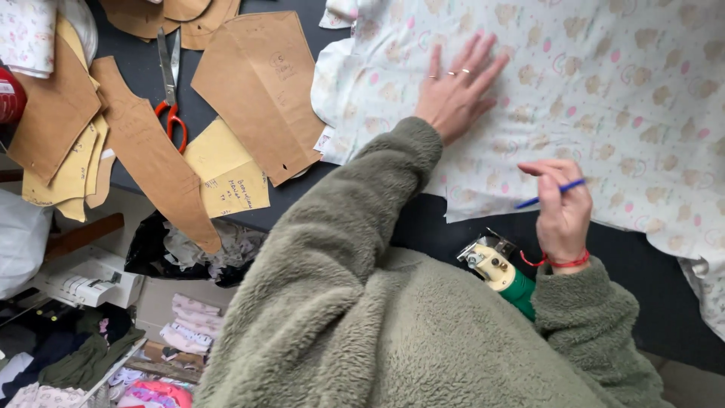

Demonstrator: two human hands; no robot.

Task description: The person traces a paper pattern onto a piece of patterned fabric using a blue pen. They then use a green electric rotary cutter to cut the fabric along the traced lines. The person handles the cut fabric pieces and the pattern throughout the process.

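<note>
My left hand lies flat, fingers spread, on a white printed fabric spread over the dark table. My right hand hovers at the fabric's near edge, pinching a blue pen that points left. A red string bracelet circles the right wrist. Both arms wear fuzzy olive-green sleeves.
Brown paper pattern pieces and yellow ones lie to the left, with red-handled scissors among them. A green-handled electric cutter sits by my right wrist. Folded fabrics and a white machine lie below the table edge.
</note>
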